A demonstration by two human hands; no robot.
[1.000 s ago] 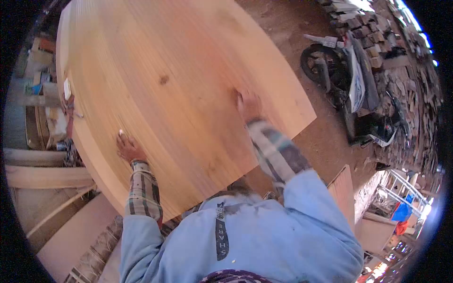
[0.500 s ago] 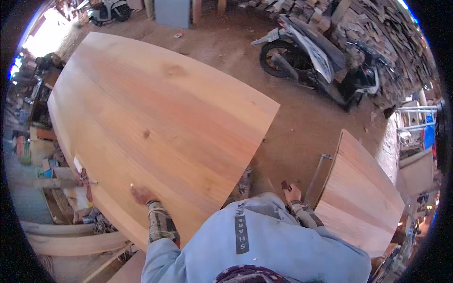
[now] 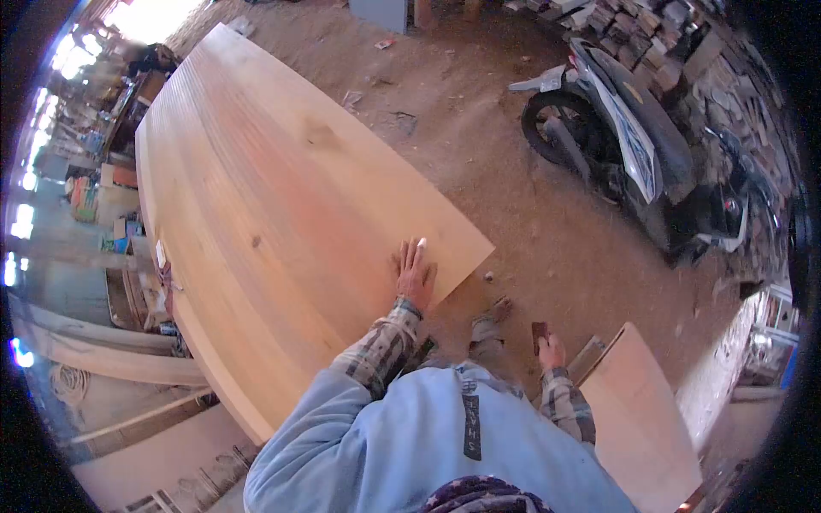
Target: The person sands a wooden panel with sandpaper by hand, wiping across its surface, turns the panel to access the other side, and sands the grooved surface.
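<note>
A large, wide wooden panel (image 3: 282,214) of joined boards with a few dark knots stretches out before me on the left. My left hand (image 3: 415,280) lies flat on it near the right end, fingers spread, one fingertip wrapped in white. Off the panel, to the right, my right hand (image 3: 552,351) is closed around a small flat reddish-brown piece (image 3: 540,337) that looks like folded sandpaper; its exact kind is unclear. Close beside my right forearm stands a second, paler wooden panel (image 3: 641,410).
A parked motorbike (image 3: 633,137) stands ahead on the right, in front of stacked wood offcuts (image 3: 727,94). The brown dirt floor (image 3: 479,154) has scattered scraps. Curved timber lengths (image 3: 128,363) lie at the left, near a coiled cord (image 3: 70,385). My foot (image 3: 492,316) shows below.
My left hand has slid right across the large panel toward its corner, its fingers now spread. My right hand still holds the reddish-brown piece. The head view has shifted.
</note>
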